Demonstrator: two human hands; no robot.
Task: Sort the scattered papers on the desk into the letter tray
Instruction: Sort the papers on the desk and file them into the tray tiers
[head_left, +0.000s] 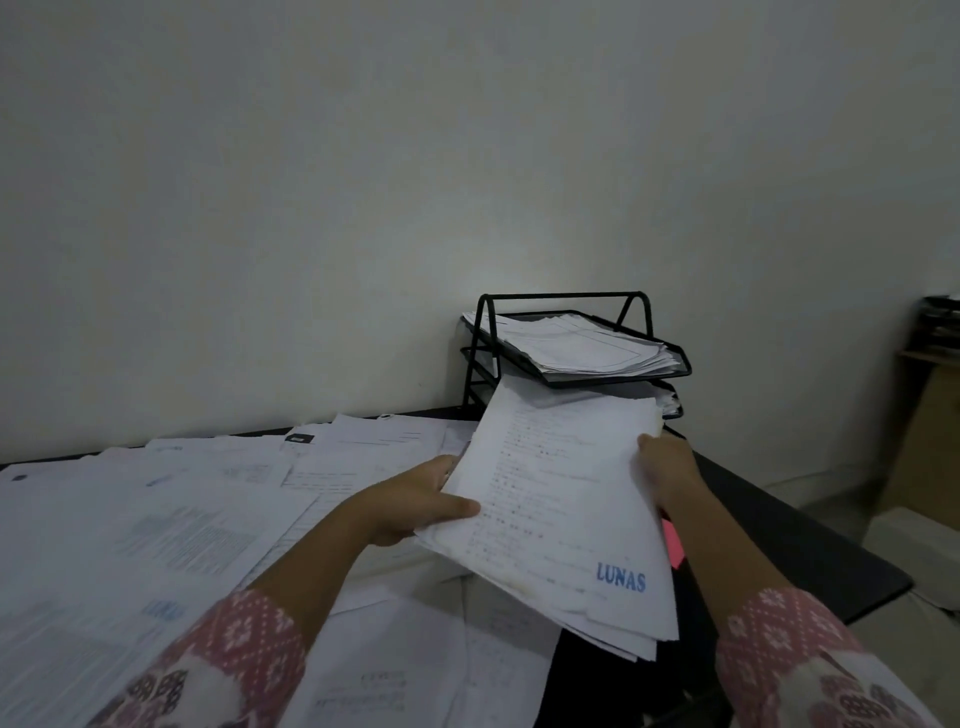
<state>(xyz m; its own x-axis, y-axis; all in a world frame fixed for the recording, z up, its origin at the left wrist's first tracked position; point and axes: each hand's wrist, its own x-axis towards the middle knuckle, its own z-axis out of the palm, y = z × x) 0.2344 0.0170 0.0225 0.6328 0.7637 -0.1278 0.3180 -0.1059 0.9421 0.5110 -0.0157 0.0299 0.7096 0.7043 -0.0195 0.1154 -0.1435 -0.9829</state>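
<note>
A thick stack of white papers (561, 499), stamped LUNAS in blue near its lower corner, is held above the desk. My left hand (415, 506) grips its left edge with the thumb on top. My right hand (667, 467) grips its right edge. The stack's far end points toward the black wire letter tray (675, 371), which stands at the back of the desk against the wall. The tray's top tier holds a pile of sheets (582, 343); a lower tier also holds paper. Many loose papers (182, 519) cover the desk on the left.
The dark desk (779, 540) ends at its right edge just past my right arm. A pink slip (674, 543) shows under the held stack. Cardboard boxes (930, 447) and a shelf stand at the far right by the wall.
</note>
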